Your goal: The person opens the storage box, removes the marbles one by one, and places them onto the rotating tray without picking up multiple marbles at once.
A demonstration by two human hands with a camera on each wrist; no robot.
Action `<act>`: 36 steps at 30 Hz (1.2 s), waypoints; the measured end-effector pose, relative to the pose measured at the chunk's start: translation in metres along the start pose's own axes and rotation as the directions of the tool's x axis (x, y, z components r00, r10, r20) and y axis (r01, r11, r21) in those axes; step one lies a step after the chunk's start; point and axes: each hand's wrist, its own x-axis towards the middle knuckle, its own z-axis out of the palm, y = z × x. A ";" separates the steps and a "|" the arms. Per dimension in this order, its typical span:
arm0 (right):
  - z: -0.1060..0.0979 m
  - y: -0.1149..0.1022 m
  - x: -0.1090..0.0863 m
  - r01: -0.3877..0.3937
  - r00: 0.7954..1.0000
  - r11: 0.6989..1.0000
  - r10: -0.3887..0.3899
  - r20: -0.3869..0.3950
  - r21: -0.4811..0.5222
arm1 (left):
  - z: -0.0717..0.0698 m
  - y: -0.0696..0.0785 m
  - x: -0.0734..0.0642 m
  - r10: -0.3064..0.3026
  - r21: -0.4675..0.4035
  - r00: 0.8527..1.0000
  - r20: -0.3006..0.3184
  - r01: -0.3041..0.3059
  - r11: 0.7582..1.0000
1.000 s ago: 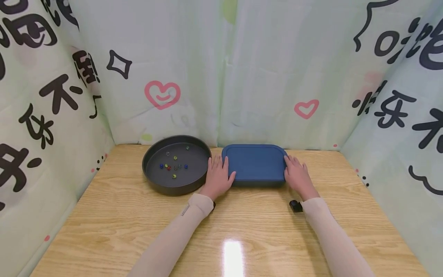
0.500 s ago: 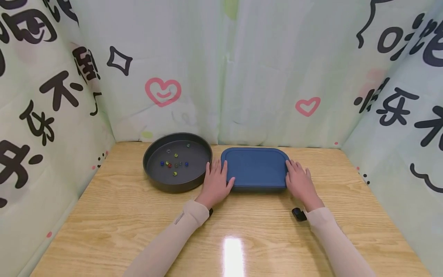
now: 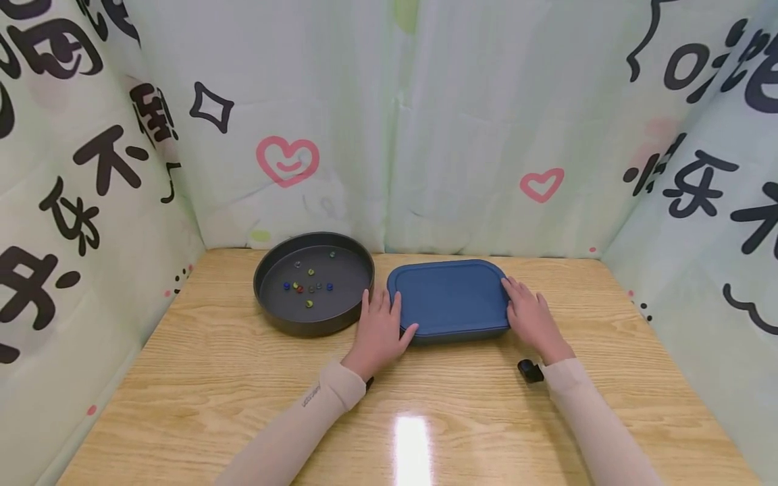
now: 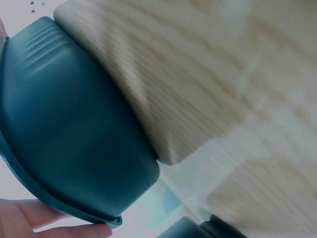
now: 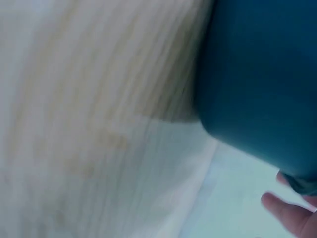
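A storage box with a flat blue lid sits on the wooden table between both hands, its left end a little nearer the person. My left hand lies along its left end, fingers mostly straight, thumb at the front corner. At the right end my right hand has its fingertips on the lid's edge. The left wrist view shows the box's dark side wall with fingers at its rim. In the right wrist view fingertips meet the rim beyond the smooth box wall.
A round dark pan stands left of the box, close to the left hand, holding several small coloured marbles. Printed curtains rise at the table's back and sides. The wooden tabletop stretches toward the person.
The box has slid toward the person and turned slightly, its left end coming nearer. Both hands have moved back with it. The pan keeps its place.
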 end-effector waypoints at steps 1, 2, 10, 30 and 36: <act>0.000 0.002 0.002 0.012 1.000 1.000 -0.012 0.003 0.002 | -0.001 0.001 -0.001 0.003 0.014 1.000 -0.005 -0.003 1.000; 0.000 0.005 0.003 0.026 1.000 1.000 -0.026 0.003 -0.001 | -0.002 0.002 -0.002 0.005 0.033 1.000 -0.008 -0.004 0.999; -0.004 0.023 0.016 0.120 0.993 0.992 -0.120 0.008 0.028 | -0.012 -0.007 0.020 0.029 0.027 0.991 -0.133 -0.026 0.999; -0.003 -0.030 -0.017 0.179 0.979 0.979 -0.187 -0.082 -0.096 | -0.007 -0.022 0.087 0.183 0.127 0.982 0.039 -0.187 0.974; 0.006 -0.018 -0.018 0.143 0.987 0.985 -0.149 -0.054 -0.098 | -0.004 -0.020 0.068 0.178 0.088 0.984 -0.019 -0.176 0.980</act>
